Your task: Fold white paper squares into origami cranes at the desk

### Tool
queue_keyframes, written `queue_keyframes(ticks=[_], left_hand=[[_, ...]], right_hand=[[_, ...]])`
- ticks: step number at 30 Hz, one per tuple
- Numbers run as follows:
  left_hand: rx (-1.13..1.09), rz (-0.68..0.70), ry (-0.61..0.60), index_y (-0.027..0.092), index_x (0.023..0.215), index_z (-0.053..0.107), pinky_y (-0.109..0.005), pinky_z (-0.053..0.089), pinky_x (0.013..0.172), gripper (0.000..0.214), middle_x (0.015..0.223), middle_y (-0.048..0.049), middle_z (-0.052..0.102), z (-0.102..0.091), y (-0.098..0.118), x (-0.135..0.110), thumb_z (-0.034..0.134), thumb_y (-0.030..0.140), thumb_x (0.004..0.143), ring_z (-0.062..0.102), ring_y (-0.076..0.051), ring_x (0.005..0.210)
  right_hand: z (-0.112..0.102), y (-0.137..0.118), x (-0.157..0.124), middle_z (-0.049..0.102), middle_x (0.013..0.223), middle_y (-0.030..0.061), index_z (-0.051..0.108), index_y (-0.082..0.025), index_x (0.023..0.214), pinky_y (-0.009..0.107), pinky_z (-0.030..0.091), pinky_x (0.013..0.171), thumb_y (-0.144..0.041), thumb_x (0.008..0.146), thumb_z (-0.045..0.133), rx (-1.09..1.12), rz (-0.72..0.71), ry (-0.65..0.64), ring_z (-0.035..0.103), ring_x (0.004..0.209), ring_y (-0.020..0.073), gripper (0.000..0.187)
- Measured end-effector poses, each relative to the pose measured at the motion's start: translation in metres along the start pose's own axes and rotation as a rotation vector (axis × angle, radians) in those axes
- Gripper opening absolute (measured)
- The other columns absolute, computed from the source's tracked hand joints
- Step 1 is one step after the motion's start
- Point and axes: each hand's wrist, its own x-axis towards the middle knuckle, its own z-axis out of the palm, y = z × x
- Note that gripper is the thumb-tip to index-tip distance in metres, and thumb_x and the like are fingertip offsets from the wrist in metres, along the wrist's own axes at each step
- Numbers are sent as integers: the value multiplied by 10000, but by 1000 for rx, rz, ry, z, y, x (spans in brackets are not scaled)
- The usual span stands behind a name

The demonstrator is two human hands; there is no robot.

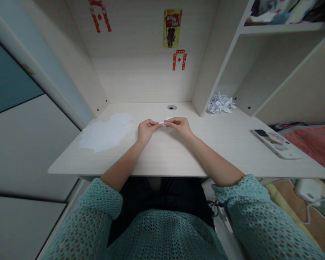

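Observation:
Over the middle of the pale desk, my left hand (146, 130) and my right hand (181, 126) meet fingertip to fingertip. Between them they pinch a small piece of white paper (161, 123), mostly covered by the fingers. Both hands are closed on it. A spread of overlapping flat white paper sheets (105, 131) lies to the left of my left hand. Far to the right, at the back under the shelf, sits a heap of folded white paper pieces (220, 103).
A phone (275, 143) in a pale case lies near the desk's (162, 159) right end. Behind the hands is a round cable hole (172, 107). An upright shelf panel (218, 68) stands at the back right. A white boxy device (308, 191) with a cable sits below, right.

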Motion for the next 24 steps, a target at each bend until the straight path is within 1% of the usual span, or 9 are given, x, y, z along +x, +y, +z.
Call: queue_keyframes(ticks=[6,10,13,16,18,19,21,24], left_hand=[[16,8,-6,160,623,597,-251,465,586,312,652,-18,657,0,-1,0,794,377,515,596,-124,595],[62,31,41,170,586,520,-226,441,530,369,581,6,619,0,-3,0,802,388,493,571,-110,536],[44,47,39,176,613,487,-213,440,529,387,585,14,624,0,-3,-1,798,381,506,571,-102,527],[-26,18,-27,190,779,537,-221,466,571,386,656,6,669,0,0,-2,789,351,533,609,-115,578],[-71,6,-84,202,910,568,-242,490,623,421,725,-10,695,1,1,-2,770,336,566,638,-132,641],[-84,7,-106,201,943,584,-254,499,651,420,756,-21,701,2,2,-3,757,334,585,648,-140,674],[-95,7,-128,184,932,626,-273,508,698,369,783,-38,705,2,2,-3,735,334,612,658,-153,722],[-125,-16,-123,162,868,670,-289,514,741,301,785,-48,706,3,2,-1,723,332,626,662,-160,747]], right_hand=[[-1,0,0,728,796,53,734,-208,711,325,498,722,-363,565,780,5,-12,-7,654,732,191,218],[-1,2,1,727,799,54,731,-204,708,315,500,720,-357,569,779,12,-13,-2,653,730,184,212],[-1,2,1,726,786,55,729,-194,715,305,503,687,-370,578,771,0,-12,7,647,691,172,227],[-2,2,1,722,748,52,728,-184,726,298,504,663,-372,590,762,-2,-34,31,641,652,162,235],[-2,1,1,724,763,51,728,-185,728,300,507,683,-357,589,765,5,-52,34,647,675,166,223],[-2,1,1,726,778,51,729,-189,726,303,509,697,-352,587,767,5,-57,32,652,695,171,217],[-1,1,0,728,803,49,730,-197,725,311,513,723,-350,583,770,4,-63,24,659,733,182,213],[0,-1,0,730,822,47,732,-205,732,325,517,758,-352,584,770,13,-69,9,667,778,198,211]])
